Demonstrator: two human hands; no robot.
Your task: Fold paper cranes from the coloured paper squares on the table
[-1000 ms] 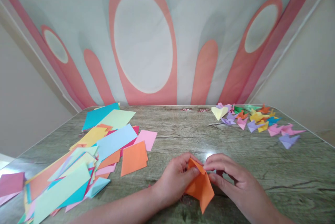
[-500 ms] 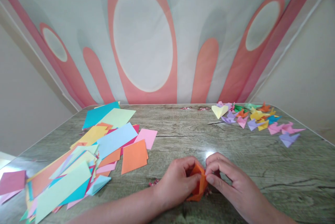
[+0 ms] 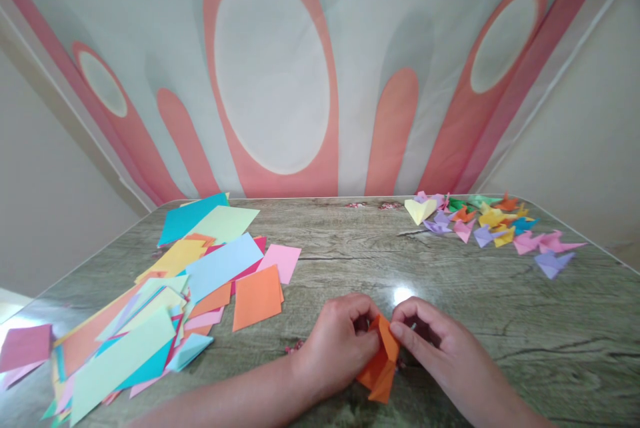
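A partly folded piece of orange paper is held between both hands, low over the table near its front. My left hand grips its left side, with thumb and fingers closed on the paper. With thumb and forefinger pinched, my right hand takes hold of the upper right edge. The paper shows creases and overlapping flaps, and its lower corners hang free. Part of it is hidden behind the left fingers.
Many coloured paper sheets lie heaped on the left, with an orange square at the heap's right. Several folded paper birds and a pale yellow paper heart rest at the back right of the wooden table.
The orange paper has turned and flattened between my hands. Its open, hollow side faced me before; now flat flaps show, and its lower tip hangs further down.
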